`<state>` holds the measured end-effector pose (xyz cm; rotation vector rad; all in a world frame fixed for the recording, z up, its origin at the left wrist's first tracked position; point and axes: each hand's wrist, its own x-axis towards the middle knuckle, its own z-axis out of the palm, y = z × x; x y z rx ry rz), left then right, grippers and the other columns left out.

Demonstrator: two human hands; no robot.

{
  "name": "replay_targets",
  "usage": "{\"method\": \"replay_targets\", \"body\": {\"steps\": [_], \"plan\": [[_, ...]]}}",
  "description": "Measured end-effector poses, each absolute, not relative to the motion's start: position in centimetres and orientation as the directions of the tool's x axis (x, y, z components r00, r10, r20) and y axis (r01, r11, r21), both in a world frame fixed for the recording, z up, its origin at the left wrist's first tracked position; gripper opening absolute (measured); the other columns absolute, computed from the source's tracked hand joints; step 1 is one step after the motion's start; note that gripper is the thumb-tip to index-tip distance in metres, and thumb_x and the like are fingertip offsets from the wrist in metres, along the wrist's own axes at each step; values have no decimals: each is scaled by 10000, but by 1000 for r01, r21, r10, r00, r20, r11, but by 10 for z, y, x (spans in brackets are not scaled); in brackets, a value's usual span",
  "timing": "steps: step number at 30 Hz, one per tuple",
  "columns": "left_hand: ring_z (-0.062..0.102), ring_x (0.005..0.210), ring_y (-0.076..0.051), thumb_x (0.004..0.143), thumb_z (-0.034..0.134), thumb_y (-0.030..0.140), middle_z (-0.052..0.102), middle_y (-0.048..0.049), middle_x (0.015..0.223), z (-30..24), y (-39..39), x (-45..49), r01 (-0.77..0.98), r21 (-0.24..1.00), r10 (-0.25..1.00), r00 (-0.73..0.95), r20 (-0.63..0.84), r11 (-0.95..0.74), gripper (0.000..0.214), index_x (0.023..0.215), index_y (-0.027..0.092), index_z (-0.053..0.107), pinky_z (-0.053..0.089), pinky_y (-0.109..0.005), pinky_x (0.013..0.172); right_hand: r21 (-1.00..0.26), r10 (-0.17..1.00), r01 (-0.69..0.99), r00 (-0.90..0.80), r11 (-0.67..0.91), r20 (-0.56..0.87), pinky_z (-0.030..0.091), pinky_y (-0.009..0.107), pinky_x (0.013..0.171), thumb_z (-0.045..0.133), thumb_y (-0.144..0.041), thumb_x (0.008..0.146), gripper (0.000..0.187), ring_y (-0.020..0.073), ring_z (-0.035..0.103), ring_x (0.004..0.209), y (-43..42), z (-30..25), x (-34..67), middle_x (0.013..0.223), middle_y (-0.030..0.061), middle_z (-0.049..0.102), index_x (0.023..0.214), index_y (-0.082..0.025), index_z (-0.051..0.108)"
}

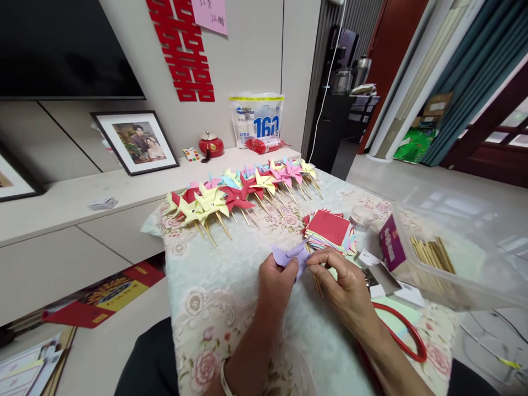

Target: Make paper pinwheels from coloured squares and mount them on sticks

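Your forearms point(251, 347) are spanning lower frame. Left hand point(277, 286) is clamping lilac paper point(291, 253) just below frame centre; right hand point(343, 281) is pinching at its right edge, contents unclear. Paper is probably weighing little, creasing easily: grip folds gently.

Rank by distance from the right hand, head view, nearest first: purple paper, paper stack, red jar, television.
From the right hand:
1. Purple paper, at its fingertips, left side
2. Paper stack, on the table just beyond
3. Red jar, on the cabinet, back left
4. Television, upper far left
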<state>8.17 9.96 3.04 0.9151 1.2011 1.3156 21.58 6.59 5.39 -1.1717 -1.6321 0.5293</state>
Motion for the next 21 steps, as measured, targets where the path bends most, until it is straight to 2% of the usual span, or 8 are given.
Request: {"method": "replay_targets", "body": {"steps": [4, 9, 13, 21], "plan": [[574, 602, -156, 622, 688, 251, 645, 18, 601, 30, 98, 84, -235, 967, 991, -65, -118, 100, 143, 716, 148, 719, 454, -250, 604, -697, 859, 575, -18, 428, 512, 391, 457, 988, 621, -291, 924, 158, 280, 571, 1128, 67, 56, 217, 1136, 76, 672, 808, -263, 726], [582, 616, -155, 641, 701, 255, 640, 17, 611, 24, 96, 87, -280, 951, 990, -12, -138, 129, 141, 730, 149, 727, 458, -246, 614, -722, 908, 591, -44, 359, 416, 301, 518, 1073, 621, -308, 925, 181, 316, 459, 1304, 67, 57, 217, 1366, 78, 580, 799, -259, 742], [574, 608, -153, 626, 706, 229, 615, 22, 583, 23, 94, 90, -252, 960, 992, -3, -125, 120, 95, 686, 156, 712, 454, -244, 610, -772, 927, 550, -7, 318, 376, 276, 525, 1089, 640, -307, 904, 167, 323, 444, 1319, 69, 55, 218, 1383, 83, 572, 787, -248, 743], [599, 648, -178, 610, 700, 235, 618, 1, 594, 27, 93, 89, -233, 965, 993, 15, -116, 117, 81, 625, 161, 670, 470, -270, 650, -873, 959, 434, 62, 224, 277, 321, 475, 1068, 694, -313, 837, 106, 303, 511, 1242, 71, 52, 220, 1259, 85, 635, 771, -237, 729]]}}
